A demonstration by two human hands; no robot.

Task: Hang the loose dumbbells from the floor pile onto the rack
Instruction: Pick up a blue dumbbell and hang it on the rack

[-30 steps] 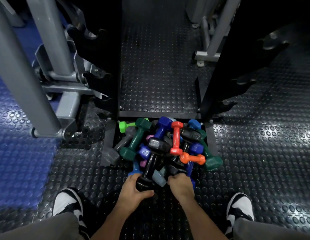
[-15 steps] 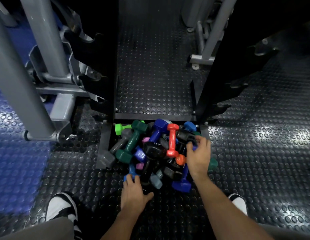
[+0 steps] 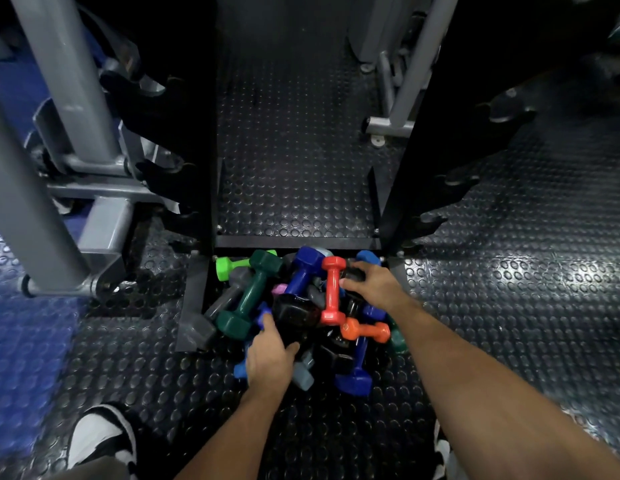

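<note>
A pile of loose dumbbells lies on the floor at the foot of the black rack (image 3: pixel 298 242): a red one (image 3: pixel 332 292), a dark green one (image 3: pixel 256 289), a lime one (image 3: pixel 228 266), an orange one (image 3: pixel 365 330), blue ones (image 3: pixel 301 271), grey and black ones. My left hand (image 3: pixel 270 355) curls around the near part of a large black dumbbell (image 3: pixel 294 311) in the middle of the pile. My right hand (image 3: pixel 374 285) reaches to the far right, fingers closed over another black dumbbell (image 3: pixel 353 273) beside the red one. The rack's hooks (image 3: pixel 450 178) on both uprights are bare.
A grey machine frame (image 3: pixel 76 98) stands close on the left, and another grey frame foot (image 3: pixel 391 124) sits behind the rack on the right. My shoes (image 3: pixel 100 441) flank the pile on studded black rubber flooring. Blue matting (image 3: pixel 21 341) lies at the left.
My right hand left the near end of the pile and reached up to a black dumbbell at the far right. My left hand let go, then moved forward onto the large black dumbbell.
</note>
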